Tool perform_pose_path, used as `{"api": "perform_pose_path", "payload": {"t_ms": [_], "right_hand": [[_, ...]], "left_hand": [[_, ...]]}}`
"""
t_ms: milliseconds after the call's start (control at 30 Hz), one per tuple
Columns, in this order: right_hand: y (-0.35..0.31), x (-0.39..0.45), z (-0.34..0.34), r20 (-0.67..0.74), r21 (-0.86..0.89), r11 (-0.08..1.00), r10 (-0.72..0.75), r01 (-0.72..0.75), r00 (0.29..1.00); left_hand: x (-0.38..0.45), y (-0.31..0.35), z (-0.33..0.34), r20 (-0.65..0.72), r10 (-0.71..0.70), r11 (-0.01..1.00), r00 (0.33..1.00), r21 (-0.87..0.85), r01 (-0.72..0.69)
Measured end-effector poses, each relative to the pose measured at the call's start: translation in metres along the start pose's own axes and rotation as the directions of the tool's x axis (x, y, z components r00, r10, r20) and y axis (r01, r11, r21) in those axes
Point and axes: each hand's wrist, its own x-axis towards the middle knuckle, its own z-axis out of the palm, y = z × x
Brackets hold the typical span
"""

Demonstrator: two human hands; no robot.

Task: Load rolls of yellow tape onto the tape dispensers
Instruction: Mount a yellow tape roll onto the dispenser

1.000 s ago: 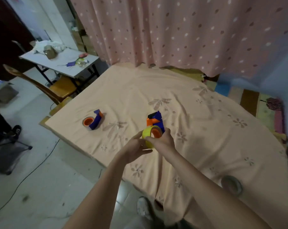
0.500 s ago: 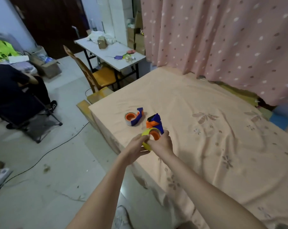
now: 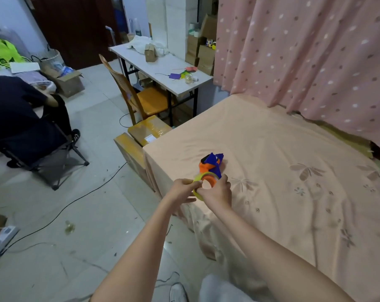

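Note:
A yellow tape roll (image 3: 197, 178) with an orange core sits at the near end of a blue and orange tape dispenser (image 3: 213, 163), held just above the near left corner of the bed. My left hand (image 3: 183, 189) pinches the roll's left rim. My right hand (image 3: 217, 192) grips the roll and dispenser from the right and hides their lower half. A blue piece just behind the dispenser may belong to a second one; I cannot tell.
The bed (image 3: 293, 153) has a peach flowered sheet and a pink curtain behind it. Cardboard boxes (image 3: 149, 130) lean at its corner, with a wooden chair (image 3: 141, 99) and white table (image 3: 162, 66) beyond. A seated person (image 3: 21, 118) is at left. A power strip (image 3: 1, 238) and cable lie on the floor.
My view has swung left and the hands have shifted toward the bed's corner, both still on the roll. The second dispenser seen to the left earlier no longer shows apart.

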Motion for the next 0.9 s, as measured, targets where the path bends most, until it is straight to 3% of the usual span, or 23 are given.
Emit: {"api": "perform_pose_path", "payload": {"t_ms": [233, 533, 700, 900], "right_hand": [[-0.038, 0.041, 0.043, -0.032, -0.022, 0.996, -0.088, 0.088, 0.996], [-0.094, 0.145, 0.098, 0.031, -0.017, 0.999, -0.033, 0.033, 0.999], [-0.121, 0.202, 0.104, 0.180, 0.216, 0.976, -0.011, -0.029, 0.984], [-0.140, 0.258, 0.100, 0.258, 0.481, 0.851, 0.092, -0.210, 0.962]], "left_hand": [[0.047, 0.017, -0.046, -0.018, -0.008, 1.000, 1.000, -0.014, 0.008], [0.149, 0.080, -0.107, 0.058, -0.019, 0.991, 0.998, 0.131, 0.011], [0.201, 0.121, -0.138, 0.101, -0.053, 0.980, 0.993, 0.199, 0.033], [0.248, 0.151, -0.164, 0.159, -0.117, 0.974, 0.980, 0.210, 0.082]]}}
